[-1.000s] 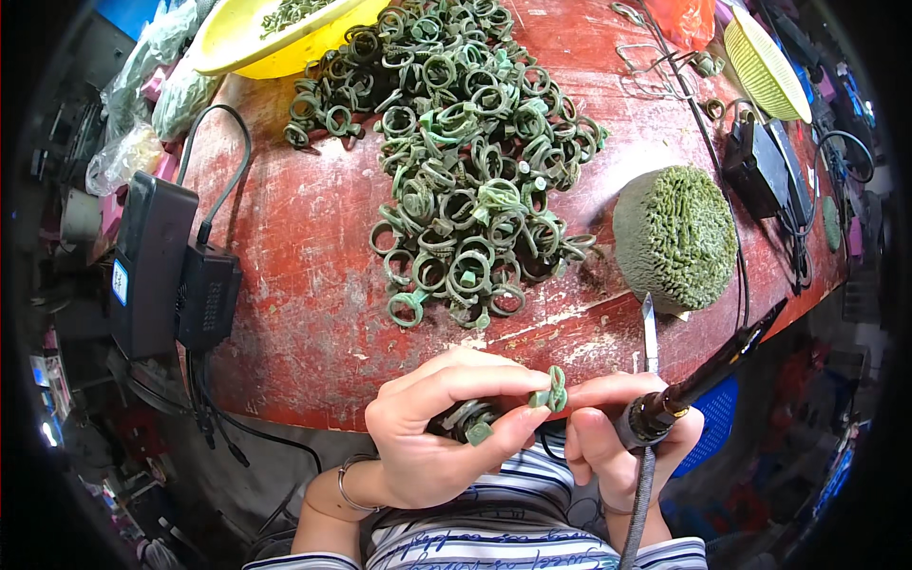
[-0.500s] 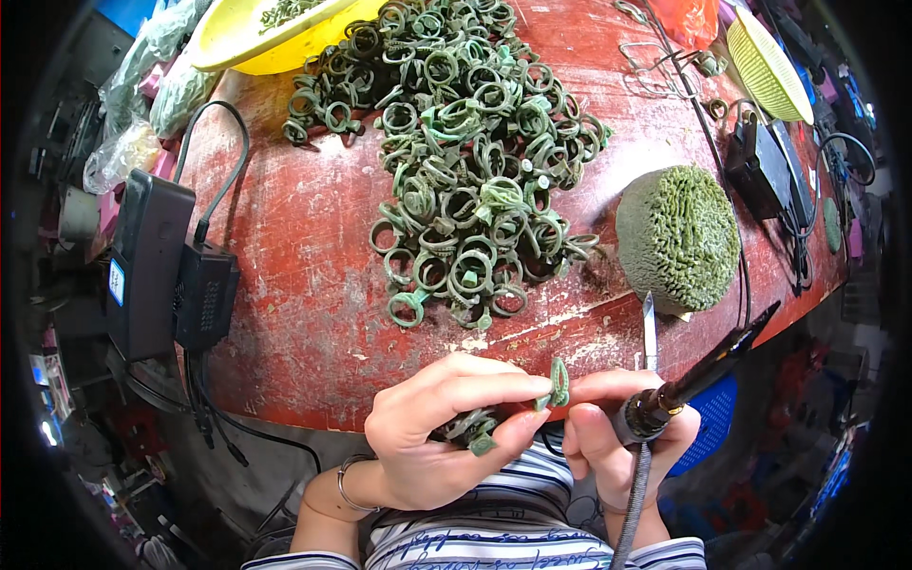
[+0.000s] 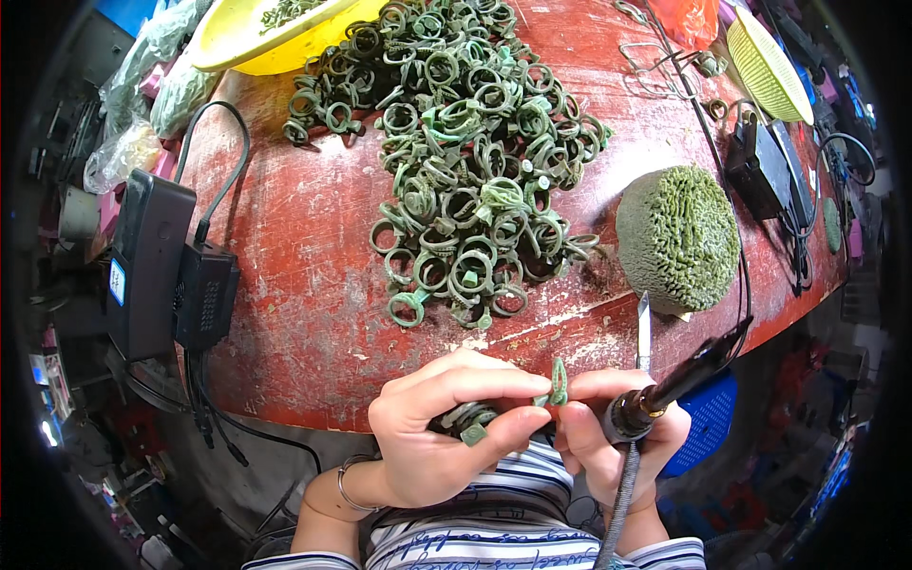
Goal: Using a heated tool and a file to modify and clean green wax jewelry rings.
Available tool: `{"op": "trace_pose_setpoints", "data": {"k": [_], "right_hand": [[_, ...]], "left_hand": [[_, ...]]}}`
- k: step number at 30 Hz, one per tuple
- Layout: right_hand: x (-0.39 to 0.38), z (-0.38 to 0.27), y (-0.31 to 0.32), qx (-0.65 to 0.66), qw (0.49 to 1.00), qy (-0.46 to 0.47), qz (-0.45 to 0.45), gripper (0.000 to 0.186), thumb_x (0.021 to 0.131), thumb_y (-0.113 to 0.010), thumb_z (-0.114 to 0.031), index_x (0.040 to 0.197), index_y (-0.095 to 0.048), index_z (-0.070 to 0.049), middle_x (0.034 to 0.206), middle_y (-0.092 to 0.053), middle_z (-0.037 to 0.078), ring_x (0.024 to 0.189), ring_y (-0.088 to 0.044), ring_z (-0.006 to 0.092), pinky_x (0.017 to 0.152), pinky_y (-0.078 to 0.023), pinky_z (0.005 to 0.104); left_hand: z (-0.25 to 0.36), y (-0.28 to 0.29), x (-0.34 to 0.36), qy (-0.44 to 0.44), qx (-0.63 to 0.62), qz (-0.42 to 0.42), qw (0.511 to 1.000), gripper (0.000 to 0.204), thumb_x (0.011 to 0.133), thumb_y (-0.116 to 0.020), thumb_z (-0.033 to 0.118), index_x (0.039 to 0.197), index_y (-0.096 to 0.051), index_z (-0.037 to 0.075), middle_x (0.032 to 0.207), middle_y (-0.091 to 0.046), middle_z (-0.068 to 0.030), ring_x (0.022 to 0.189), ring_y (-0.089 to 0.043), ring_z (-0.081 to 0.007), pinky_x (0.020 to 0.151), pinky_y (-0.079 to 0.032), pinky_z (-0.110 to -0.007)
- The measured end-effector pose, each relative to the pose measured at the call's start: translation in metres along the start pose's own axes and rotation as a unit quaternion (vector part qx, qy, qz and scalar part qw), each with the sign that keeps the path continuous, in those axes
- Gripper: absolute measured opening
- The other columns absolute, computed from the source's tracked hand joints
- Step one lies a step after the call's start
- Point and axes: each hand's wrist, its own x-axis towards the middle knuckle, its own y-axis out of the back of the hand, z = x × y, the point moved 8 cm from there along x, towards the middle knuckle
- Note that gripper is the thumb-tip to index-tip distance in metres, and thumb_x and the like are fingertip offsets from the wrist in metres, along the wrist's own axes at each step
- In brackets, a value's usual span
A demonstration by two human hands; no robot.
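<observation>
My left hand (image 3: 432, 427) pinches a small green ring (image 3: 559, 382) between thumb and forefinger. More dark green rings (image 3: 465, 421) are tucked in its curled fingers. Opposite, the thumb and forefinger of my right hand (image 3: 608, 442) meet the same ring's other side. A black handpiece (image 3: 638, 414) with a ribbed metal cord (image 3: 622, 503) lies across the right hand, partly hiding its fingers. Beyond those fingers a narrow pale blade (image 3: 644, 332) points away; where it is held is hidden. A big heap of green rings (image 3: 475, 190) covers the middle of the table.
Right of the heap stands a rough green block (image 3: 679, 239) on the worn red table (image 3: 285, 313). Black power boxes with cables (image 3: 204, 294) sit at the left edge, another black box (image 3: 760, 166) at the right. A yellow basin (image 3: 294, 47) and a yellow-green basket (image 3: 769, 66) are farther back.
The right hand and black handpiece have shifted slightly left and tilted; the blade moved a little left with them. The left hand has turned slightly, with its tucked rings shown differently. The ring stays pinched.
</observation>
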Motion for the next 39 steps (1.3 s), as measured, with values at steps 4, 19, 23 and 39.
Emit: {"op": "trace_pose_setpoints", "data": {"k": [4,19,23,39], "right_hand": [[-0.001,0.002,0.000,0.006,1.000,0.013,0.010,0.018,0.072,-0.066,0.001,0.089,-0.061,0.002,0.079,-0.064,0.012,0.066,-0.061,0.0128,0.060,-0.048,0.0231],[-0.005,0.002,0.001,0.066,0.998,0.015,0.015,0.019,0.072,-0.063,0.005,0.091,-0.060,0.005,0.083,-0.064,0.012,0.073,-0.062,0.0163,0.066,-0.049,0.0259],[-0.006,0.004,-0.002,0.071,0.997,0.004,0.009,0.019,0.072,-0.063,0.005,0.091,-0.060,0.005,0.081,-0.063,0.011,0.071,-0.061,0.0154,0.064,-0.048,0.0252],[-0.005,0.006,-0.004,0.098,0.994,0.001,0.039,0.013,0.072,-0.062,0.008,0.085,-0.059,0.007,0.078,-0.063,0.014,0.062,-0.061,0.0156,0.054,-0.048,0.0237]], "left_hand": [[0.007,0.000,0.000,-0.032,0.049,-0.010,0.998,0.019,0.068,-0.070,-0.002,0.085,-0.061,-0.003,0.082,-0.058,-0.0132,0.062,-0.060,-0.0140,0.049,-0.048,-0.021],[0.031,-0.004,-0.010,-0.185,0.167,-0.023,0.968,0.034,0.065,-0.071,-0.004,0.096,-0.060,0.002,0.095,-0.060,-0.0112,0.083,-0.061,-0.0190,0.069,-0.052,-0.025],[0.031,-0.001,-0.013,-0.209,0.174,-0.022,0.962,0.036,0.065,-0.071,-0.004,0.099,-0.059,0.000,0.097,-0.059,-0.0134,0.082,-0.061,-0.0203,0.069,-0.053,-0.027],[0.033,-0.004,-0.020,-0.286,0.239,-0.030,0.927,0.032,0.061,-0.072,-0.006,0.089,-0.059,0.005,0.095,-0.054,-0.0091,0.071,-0.059,-0.0198,0.060,-0.051,-0.027]]}}
